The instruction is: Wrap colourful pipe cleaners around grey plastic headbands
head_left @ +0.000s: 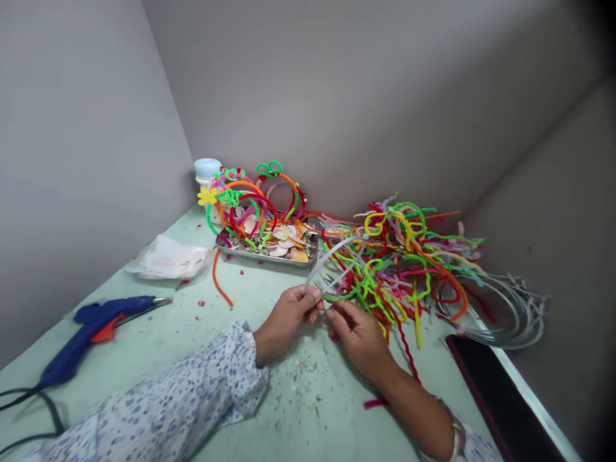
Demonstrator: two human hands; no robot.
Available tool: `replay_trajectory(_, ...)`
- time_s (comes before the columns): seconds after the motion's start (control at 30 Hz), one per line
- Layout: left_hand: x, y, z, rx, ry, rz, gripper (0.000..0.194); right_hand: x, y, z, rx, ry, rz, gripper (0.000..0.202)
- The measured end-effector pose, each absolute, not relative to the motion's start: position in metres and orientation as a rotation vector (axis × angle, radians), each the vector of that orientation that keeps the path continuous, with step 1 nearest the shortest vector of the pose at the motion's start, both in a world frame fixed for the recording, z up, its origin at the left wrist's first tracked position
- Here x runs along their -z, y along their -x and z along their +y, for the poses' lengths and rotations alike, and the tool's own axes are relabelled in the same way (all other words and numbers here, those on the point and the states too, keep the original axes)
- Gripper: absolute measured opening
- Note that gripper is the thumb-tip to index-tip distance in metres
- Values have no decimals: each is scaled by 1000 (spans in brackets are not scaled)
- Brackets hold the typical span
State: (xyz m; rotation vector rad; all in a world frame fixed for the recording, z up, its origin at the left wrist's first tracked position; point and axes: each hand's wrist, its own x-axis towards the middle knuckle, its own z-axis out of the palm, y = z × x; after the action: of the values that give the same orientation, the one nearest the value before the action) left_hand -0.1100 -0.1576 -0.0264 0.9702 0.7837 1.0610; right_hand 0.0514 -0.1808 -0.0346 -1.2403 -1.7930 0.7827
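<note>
My left hand (291,316) is closed in a pinch on one end of a pale, translucent headband (332,249), whose arch rises away from me. A green pipe cleaner (339,298) runs from beside those fingertips toward the pile on the right. Close by, my right hand (360,337) has thumb and fingers pressed together near the headband's end. What lies between them is too small to make out. Just beyond both hands spreads a tangled heap of colourful pipe cleaners (380,276).
A metal tray (260,255) holds shells, with decorated headbands (240,205) resting on it. Leftward are a white plastic bag (168,258) and a blue glue gun (86,333) with its cord. Clear headbands (520,314) and a dark phone (500,398) lie at right. Walls enclose the table.
</note>
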Motion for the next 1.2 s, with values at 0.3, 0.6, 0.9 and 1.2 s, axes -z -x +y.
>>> replay_trajectory(0.3, 29, 109, -157, -1004, -1017, 796, 29, 44, -55, -180, -834, 1149, -1532, 20)
replay_trajectory(0.6, 26, 109, -159, -911, -1140, 839, 36, 45, -55, -177, -746, 1101, -1578, 15)
replay_trajectory(0.9, 20, 114, -157, -794, -1208, 771, 37, 48, -55, -178, -815, 1063, -1578, 23)
replay_trajectory(1.2, 19, 116, -157, -746, -1180, 720, 35, 43, -54, -178, -869, 1020, -1558, 22)
